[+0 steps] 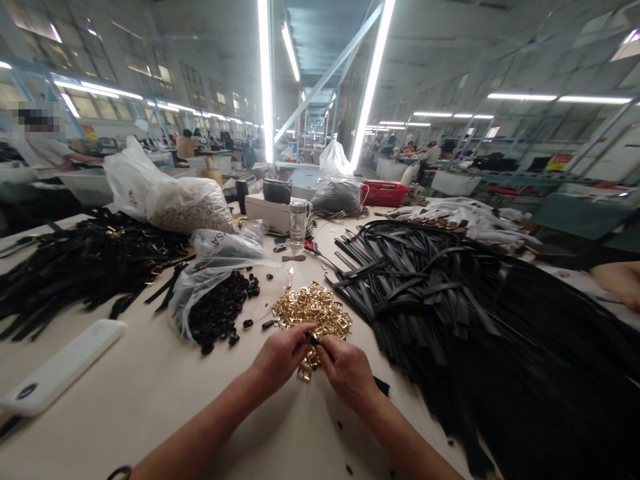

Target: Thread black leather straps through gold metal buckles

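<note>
My left hand [280, 357] and my right hand [350, 370] meet in front of me, fingers pinched together around a small dark piece. It appears to be the end of a black strap [383, 385], whose other end sticks out past my right wrist. Fingers cover most of it, so whether a buckle or loop is on it does not show. Directly behind and under the fingertips lies a heap of gold metal buckles [315, 307]. Left of that, small black loops [217, 310] spill from an open clear plastic bag [200, 267].
Black straps [425, 280] are piled high on the right. Straps with gold buckles [110, 253] cover the far left. A white oblong device [65, 367] lies at left front. A glass bottle [298, 223] and red basket [384, 193] stand behind. Another person's hand [620, 280] shows at right.
</note>
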The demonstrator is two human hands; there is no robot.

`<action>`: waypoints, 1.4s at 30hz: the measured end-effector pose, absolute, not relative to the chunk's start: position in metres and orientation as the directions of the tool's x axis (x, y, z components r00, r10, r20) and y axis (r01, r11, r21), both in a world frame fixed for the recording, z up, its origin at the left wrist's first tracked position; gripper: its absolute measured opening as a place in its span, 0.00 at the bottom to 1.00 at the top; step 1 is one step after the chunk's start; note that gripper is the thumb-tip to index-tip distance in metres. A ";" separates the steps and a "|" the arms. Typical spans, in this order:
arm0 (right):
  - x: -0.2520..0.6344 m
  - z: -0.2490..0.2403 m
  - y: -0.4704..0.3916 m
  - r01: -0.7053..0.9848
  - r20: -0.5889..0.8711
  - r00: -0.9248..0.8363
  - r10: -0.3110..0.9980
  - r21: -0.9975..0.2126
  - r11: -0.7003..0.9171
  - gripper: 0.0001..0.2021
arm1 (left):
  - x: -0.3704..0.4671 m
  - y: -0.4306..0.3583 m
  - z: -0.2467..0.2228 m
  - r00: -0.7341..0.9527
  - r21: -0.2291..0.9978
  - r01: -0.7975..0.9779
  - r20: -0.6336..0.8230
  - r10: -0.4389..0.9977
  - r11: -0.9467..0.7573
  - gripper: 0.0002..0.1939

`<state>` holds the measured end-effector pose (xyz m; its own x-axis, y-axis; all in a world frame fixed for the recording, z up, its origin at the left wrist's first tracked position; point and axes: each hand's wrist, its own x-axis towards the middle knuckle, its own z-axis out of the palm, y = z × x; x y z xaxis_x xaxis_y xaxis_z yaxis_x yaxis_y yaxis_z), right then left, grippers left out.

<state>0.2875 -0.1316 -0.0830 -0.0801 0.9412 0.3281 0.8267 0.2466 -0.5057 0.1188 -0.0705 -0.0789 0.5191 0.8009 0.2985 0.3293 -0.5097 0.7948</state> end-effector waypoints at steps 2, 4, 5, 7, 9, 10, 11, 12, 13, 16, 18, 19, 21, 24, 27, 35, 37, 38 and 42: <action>0.289 -0.082 -0.131 0.794 0.326 -0.073 0.942 -0.553 0.253 0.10 | 0.119 -0.071 -0.079 0.532 0.765 0.321 0.341 0.775 -0.558 0.19; 0.289 -0.080 -0.130 0.760 0.317 -0.068 0.946 -0.598 0.255 0.10 | 0.119 -0.071 -0.079 0.536 0.735 0.334 0.368 0.760 -0.591 0.19; 0.289 -0.079 -0.130 0.742 0.313 -0.068 0.947 -0.619 0.257 0.10 | 0.119 -0.071 -0.079 0.536 0.724 0.343 0.373 0.758 -0.598 0.19; 0.289 -0.078 -0.129 0.706 0.304 -0.075 0.950 -0.657 0.266 0.10 | 0.118 -0.070 -0.079 0.521 0.732 0.354 0.363 0.773 -0.583 0.22; 0.289 -0.080 -0.129 0.663 0.293 -0.085 0.952 -0.697 0.274 0.11 | 0.117 -0.070 -0.079 0.485 0.778 0.343 0.333 0.809 -0.526 0.26; 0.289 -0.080 -0.128 0.637 0.286 -0.089 0.954 -0.721 0.275 0.12 | 0.117 -0.070 -0.079 0.467 0.810 0.326 0.309 0.828 -0.487 0.27; 0.288 -0.082 -0.128 0.608 0.276 -0.092 0.957 -0.746 0.274 0.12 | 0.117 -0.070 -0.079 0.452 0.846 0.301 0.280 0.847 -0.440 0.27; 0.288 -0.083 -0.128 0.574 0.265 -0.094 0.960 -0.773 0.270 0.12 | 0.118 -0.071 -0.078 0.439 0.883 0.266 0.246 0.864 -0.387 0.27; 0.288 -0.083 -0.128 0.533 0.253 -0.096 0.963 -0.804 0.264 0.13 | 0.118 -0.071 -0.077 0.428 0.917 0.225 0.210 0.879 -0.329 0.27; 0.288 -0.084 -0.129 0.399 0.216 -0.114 0.970 -0.884 0.244 0.13 | 0.120 -0.071 -0.074 0.412 0.989 0.078 0.081 0.907 -0.124 0.26; 0.288 -0.083 -0.130 0.334 0.206 -0.123 0.971 -0.912 0.236 0.13 | 0.121 -0.070 -0.071 0.425 1.000 -0.006 -0.010 0.905 0.014 0.22; 0.288 -0.082 -0.130 0.317 0.206 -0.126 0.970 -0.919 0.236 0.13 | 0.121 -0.070 -0.070 0.437 0.996 -0.038 -0.052 0.898 0.077 0.19; 0.288 -0.082 -0.130 0.306 0.208 -0.130 0.969 -0.922 0.239 0.14 | 0.121 -0.069 -0.068 0.465 0.980 -0.088 -0.119 0.877 0.180 0.16; 0.288 -0.086 -0.130 0.326 0.204 -0.147 0.968 -0.914 0.242 0.14 | 0.120 -0.070 -0.069 0.523 0.951 -0.139 -0.167 0.836 0.277 0.13; 0.288 -0.089 -0.129 0.395 0.211 -0.169 0.963 -0.881 0.262 0.13 | 0.120 -0.072 -0.073 0.577 0.926 -0.174 -0.179 0.797 0.334 0.11; 0.295 -0.065 -0.132 0.586 0.221 -0.164 0.961 -0.762 0.275 0.10 | 0.118 -0.065 -0.072 0.478 0.883 -0.271 -0.221 0.850 0.382 0.12; 0.297 -0.063 -0.132 0.597 0.212 -0.152 0.965 -0.759 0.261 0.10 | 0.116 -0.063 -0.069 0.444 0.863 -0.319 -0.229 0.866 0.392 0.13; 0.297 -0.064 -0.132 0.594 0.204 -0.146 0.968 -0.765 0.251 0.11 | 0.116 -0.062 -0.067 0.442 0.848 -0.343 -0.234 0.866 0.405 0.13; 0.295 -0.071 -0.131 0.568 0.184 -0.126 0.975 -0.792 0.223 0.12 | 0.116 -0.060 -0.067 0.490 0.796 -0.394 -0.241 0.838 0.459 0.14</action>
<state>0.2949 -0.1310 -0.0710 -0.1263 0.9748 0.1836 0.5679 0.2228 -0.7923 0.1159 -0.0605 -0.0674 0.4895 0.8381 -0.2406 -0.3941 0.4588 0.7963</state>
